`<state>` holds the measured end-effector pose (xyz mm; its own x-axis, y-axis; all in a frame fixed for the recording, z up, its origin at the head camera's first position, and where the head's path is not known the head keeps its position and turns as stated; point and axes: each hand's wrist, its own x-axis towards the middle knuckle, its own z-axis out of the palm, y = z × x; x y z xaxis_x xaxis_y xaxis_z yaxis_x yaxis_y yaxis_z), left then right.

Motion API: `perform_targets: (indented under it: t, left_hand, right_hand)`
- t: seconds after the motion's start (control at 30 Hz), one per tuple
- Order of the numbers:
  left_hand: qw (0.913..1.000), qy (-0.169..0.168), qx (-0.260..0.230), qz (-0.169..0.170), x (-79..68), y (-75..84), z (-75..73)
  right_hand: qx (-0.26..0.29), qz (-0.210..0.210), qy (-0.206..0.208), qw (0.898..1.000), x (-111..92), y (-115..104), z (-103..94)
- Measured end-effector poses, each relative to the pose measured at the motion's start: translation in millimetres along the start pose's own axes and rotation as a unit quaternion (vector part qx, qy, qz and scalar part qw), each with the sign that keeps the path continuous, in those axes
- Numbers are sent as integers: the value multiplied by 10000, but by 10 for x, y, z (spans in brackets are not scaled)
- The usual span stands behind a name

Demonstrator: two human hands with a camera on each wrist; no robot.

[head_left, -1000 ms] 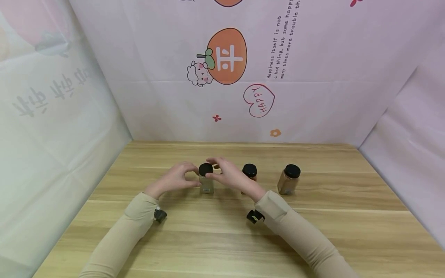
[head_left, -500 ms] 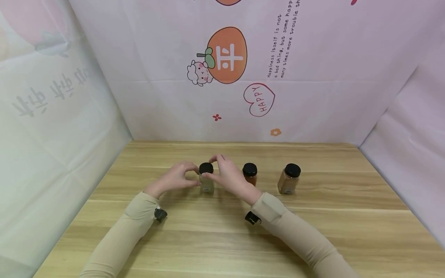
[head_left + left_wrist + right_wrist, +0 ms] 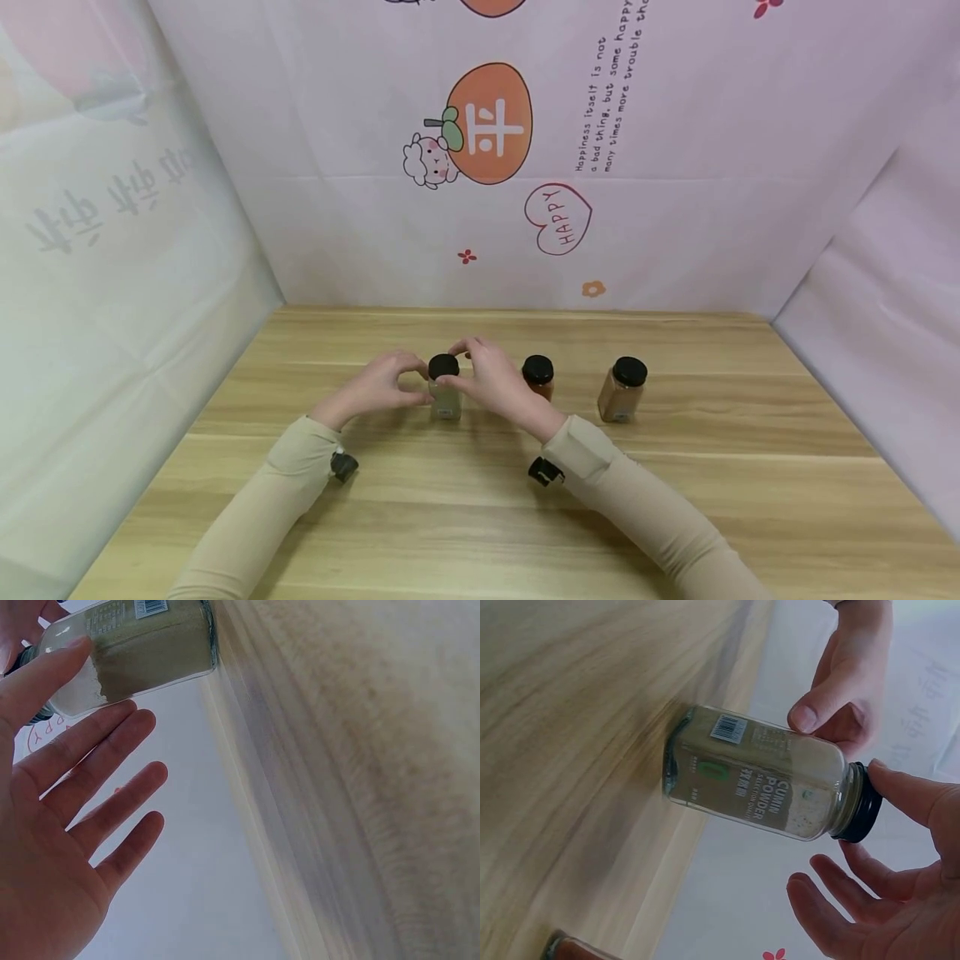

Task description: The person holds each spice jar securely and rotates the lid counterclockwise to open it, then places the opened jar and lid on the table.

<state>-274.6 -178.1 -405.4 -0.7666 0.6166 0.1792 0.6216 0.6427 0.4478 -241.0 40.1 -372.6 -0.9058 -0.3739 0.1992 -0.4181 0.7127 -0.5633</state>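
A clear glass jar of cumin powder stands upright on the wooden table, greenish-brown powder filling most of it. My left hand holds its body from the left, with the thumb on one side and fingertips on the opposite side. The other left fingers are spread. From the right, my right hand pinches the rim of the black lid between thumb and forefinger. Its remaining fingers are loosely bent, away from the glass. In the head view the lid is still on the jar.
Right of the cumin jar stands a black-lidded jar of reddish-brown contents, partly behind my right forearm. Farther right is another black-lidded jar with light brown contents. Printed cloth walls the back and sides of the table.
My right hand has turned slightly at the lid: its thumb and wrist have shifted a little left since a second ago. The left hand and all the jars stay in place.
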Motion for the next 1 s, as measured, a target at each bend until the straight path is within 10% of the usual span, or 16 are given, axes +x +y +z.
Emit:
perform_targets:
  t: [1.0]
  left_hand:
    - [9999, 75, 52, 78, 8, -6, 2]
  right_hand:
    - [450, -508, -889, 9937, 63, 98, -122]
